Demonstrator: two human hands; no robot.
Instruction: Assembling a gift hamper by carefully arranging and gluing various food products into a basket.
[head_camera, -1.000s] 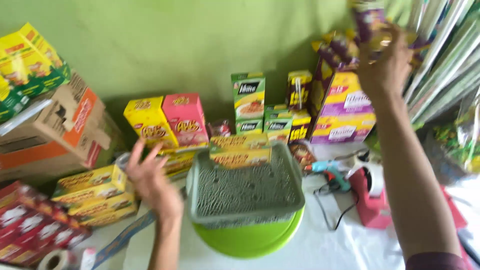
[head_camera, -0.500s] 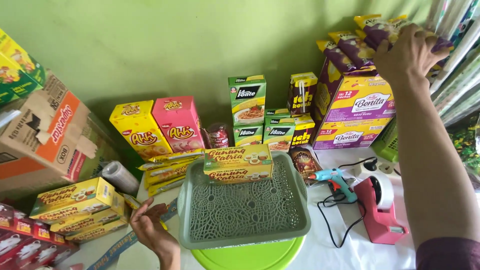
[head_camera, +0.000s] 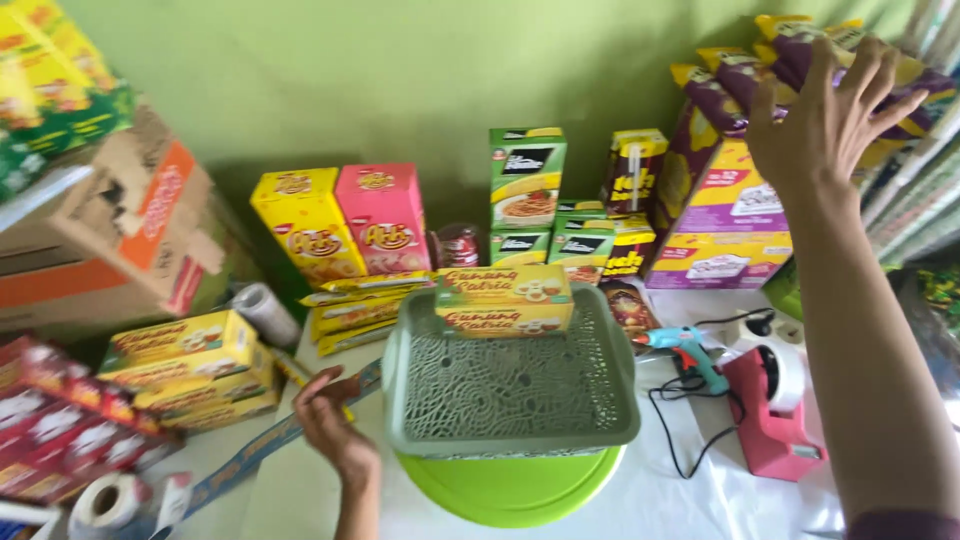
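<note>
Item: packing station, head view, green wall behind.

Step in hand (judged): picking stock for the grey-green basket (head_camera: 510, 400) — right hand (head_camera: 825, 125) is up at the stack of purple-and-yellow snack packs (head_camera: 750, 75) atop the purple and yellow cartons (head_camera: 720, 215), far right. Next move, as it looks, calls for closing the fingers round one pack w/o toppling the rest of the pile, then bringing it down to the basket.

Right hand: spread wide, fingers fanned, palm laid against the packs; touching, not gripping — nothing held.

Left hand (head_camera: 330, 420): low, at the basket's left edge, loosely curled, nearly touching the rim. Looks empty; a yellow box end and a printed strip (head_camera: 255, 455) lie just beside it.

Basket: sits on a lime-green round lid or plate (head_camera: 510, 490), centre of the white table (head_camera: 690, 505). Contents: two yellow biscuit boxes (head_camera: 505, 300) stacked at the back wall; rest bare.

Surrounds:
- yellow box and pink box (head_camera: 345, 220), upright, behind-left
- green boxes (head_camera: 527, 180), centre back
- flat yellow boxes (head_camera: 185, 355), stacked, left
- cardboard carton (head_camera: 110, 240), far left
- blue glue gun (head_camera: 685, 350) w/ black cord, just right of basket
- pink tape dispenser (head_camera: 770, 410), right
- tape roll (head_camera: 105, 505), bottom left
</note>
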